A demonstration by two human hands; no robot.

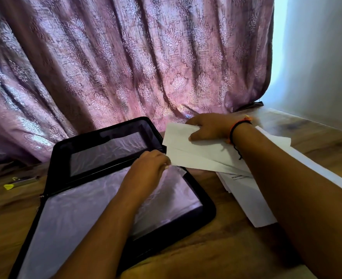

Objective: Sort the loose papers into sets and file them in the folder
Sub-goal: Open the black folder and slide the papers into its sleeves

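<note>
Papers (198, 156): on the head view I see a sheaf held at the right edge of the open folder (51, 172), long axis running left to right, left end toward the folder. The left hand (148, 164) pinches the sheaf's near-left corner. The right hand (210, 127) grips its far edge, thumb on top.

Matt black rim on the folder (208, 213), glossy crinkled clear plastic sleeve (75, 214) inside. Smooth matt white papers (202, 156) toward the right edge. Wood-grain table (216, 248) with faint sheen. Woven patterned cloth curtain (125, 57), shimmering, along the far edge.
</note>
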